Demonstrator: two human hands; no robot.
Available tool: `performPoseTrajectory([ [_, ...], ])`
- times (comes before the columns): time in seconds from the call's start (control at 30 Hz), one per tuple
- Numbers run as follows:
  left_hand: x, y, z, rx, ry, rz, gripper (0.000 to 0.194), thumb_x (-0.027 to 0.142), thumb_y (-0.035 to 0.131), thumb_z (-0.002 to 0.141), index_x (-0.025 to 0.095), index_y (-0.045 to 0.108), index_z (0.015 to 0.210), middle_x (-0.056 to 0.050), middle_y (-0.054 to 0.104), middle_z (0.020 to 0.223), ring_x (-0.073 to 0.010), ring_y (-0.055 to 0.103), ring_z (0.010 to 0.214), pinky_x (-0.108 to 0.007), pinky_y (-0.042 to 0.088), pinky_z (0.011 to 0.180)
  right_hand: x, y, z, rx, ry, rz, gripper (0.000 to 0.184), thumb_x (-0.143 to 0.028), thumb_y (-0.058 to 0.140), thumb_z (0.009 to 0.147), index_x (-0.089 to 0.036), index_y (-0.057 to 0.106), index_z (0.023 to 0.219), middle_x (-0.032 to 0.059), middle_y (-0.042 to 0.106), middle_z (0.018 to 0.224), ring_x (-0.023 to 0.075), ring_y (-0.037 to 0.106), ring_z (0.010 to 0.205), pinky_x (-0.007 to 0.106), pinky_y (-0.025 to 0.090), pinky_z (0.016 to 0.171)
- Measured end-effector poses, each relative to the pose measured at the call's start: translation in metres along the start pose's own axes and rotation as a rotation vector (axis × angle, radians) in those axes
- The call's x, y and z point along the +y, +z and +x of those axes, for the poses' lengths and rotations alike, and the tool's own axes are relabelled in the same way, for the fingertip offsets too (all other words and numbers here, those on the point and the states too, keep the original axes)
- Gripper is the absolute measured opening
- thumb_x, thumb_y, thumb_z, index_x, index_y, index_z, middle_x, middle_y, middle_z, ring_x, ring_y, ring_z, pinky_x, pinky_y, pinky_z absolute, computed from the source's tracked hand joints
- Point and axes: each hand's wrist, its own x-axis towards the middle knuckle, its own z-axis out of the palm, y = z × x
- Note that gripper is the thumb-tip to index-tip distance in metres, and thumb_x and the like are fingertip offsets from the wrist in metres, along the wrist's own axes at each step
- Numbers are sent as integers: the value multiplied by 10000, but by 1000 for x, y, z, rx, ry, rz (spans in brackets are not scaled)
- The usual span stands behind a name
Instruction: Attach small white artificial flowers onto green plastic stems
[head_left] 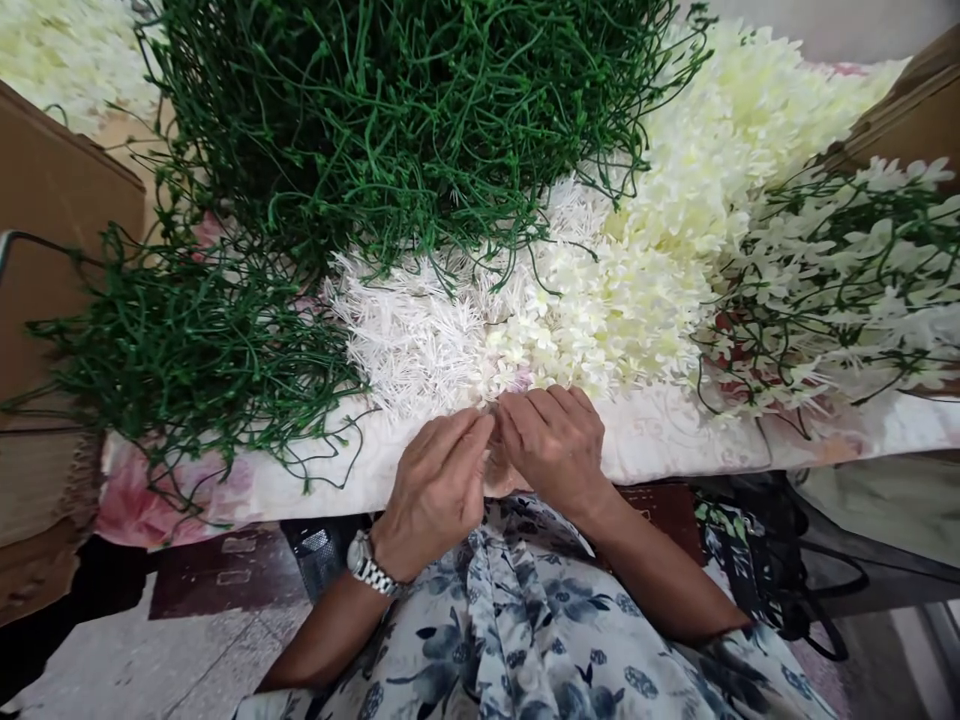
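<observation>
My left hand, with a metal watch at the wrist, is closed in a pinch at the table's near edge. Against it, my right hand is closed too, its knuckles upward. Whatever the fingertips hold is hidden between them. Just beyond the hands lie a heap of white spiky plastic pieces and a heap of cream artificial blossoms. Green plastic stems lie in a tangle to the left, and a larger pile of green stems rises behind.
Stems bearing white flowers lie at the right. Cardboard boxes stand at the left and the far right. A floral cloth covers the table. Below its right edge hangs a black strapped bag.
</observation>
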Motion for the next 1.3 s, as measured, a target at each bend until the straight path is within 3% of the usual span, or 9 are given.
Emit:
performPoseTrajectory([
  [0.2, 2, 3, 5, -114, 25, 174, 427, 100, 479, 801, 37, 489, 1222, -183, 576, 1205, -292, 557, 1024, -459, 479, 884, 9, -16, -10, -48, -32, 99, 113, -203, 547, 851, -161, 628, 917, 21, 587, 637, 152, 483, 646, 298, 324, 647],
  [0.37, 1, 0, 3, 103, 26, 114, 315, 34, 537, 759, 63, 580, 1069, -158, 641, 972, -248, 587, 878, -403, 508, 771, 46, -29, -26, 109, 20, 116, 74, -129, 588, 806, -163, 614, 866, 12, 602, 652, 129, 508, 630, 265, 376, 623],
  [0.47, 2, 0, 3, 193, 58, 50, 275, -10, 567, 724, 68, 604, 984, -141, 637, 875, -220, 593, 809, -361, 515, 707, 61, -29, -31, 74, 81, 57, 45, -140, 580, 806, -171, 612, 802, 20, 597, 662, 146, 521, 668, 279, 385, 650],
  [0.7, 8, 1, 7, 173, 118, -30, 320, -34, 598, 692, 70, 614, 995, -140, 643, 873, -220, 610, 801, -350, 522, 684, 52, -19, -25, -91, 53, -14, 112, -234, 532, 852, -193, 632, 883, 30, 584, 706, 168, 480, 703, 305, 349, 675],
  [0.87, 9, -1, 4, 196, 123, -49, 330, -43, 610, 683, 86, 619, 987, -117, 644, 849, -204, 616, 787, -339, 528, 688, 51, -15, -25, -32, 47, -5, 103, -185, 554, 829, -194, 636, 768, 22, 581, 655, 157, 477, 655, 306, 343, 645],
  [0.97, 12, -1, 2, 205, 100, -78, 331, -37, 610, 691, 95, 621, 995, -106, 648, 869, -186, 620, 793, -318, 532, 709, 54, -21, -31, 3, 104, 170, 78, -171, 564, 820, -176, 631, 780, 27, 585, 661, 148, 505, 661, 294, 376, 644],
  [1.1, 22, -4, 6, 197, 24, -169, 371, -15, 570, 740, 132, 598, 1079, -93, 651, 932, -165, 619, 856, -277, 526, 749, 52, -35, -36, -16, 273, 660, 69, -159, 560, 824, -169, 615, 864, -2, 552, 669, 104, 507, 622, 238, 400, 583],
  [1.2, 31, -9, 13, 96, -53, -332, 427, 30, 527, 789, 153, 525, 1198, -100, 625, 1015, -154, 598, 885, -276, 520, 753, 45, -44, -34, -155, 310, 979, 77, -179, 559, 836, -182, 618, 886, -20, 546, 682, 80, 500, 602, 213, 401, 566],
  [1.3, 35, -12, 16, 9, -63, -535, 311, 68, 518, 814, 170, 562, 1105, -69, 620, 930, -132, 583, 822, -260, 510, 709, 34, -46, -27, -357, 234, 1157, 78, -204, 547, 852, -176, 619, 854, -11, 583, 712, 79, 525, 629, 207, 412, 580],
])
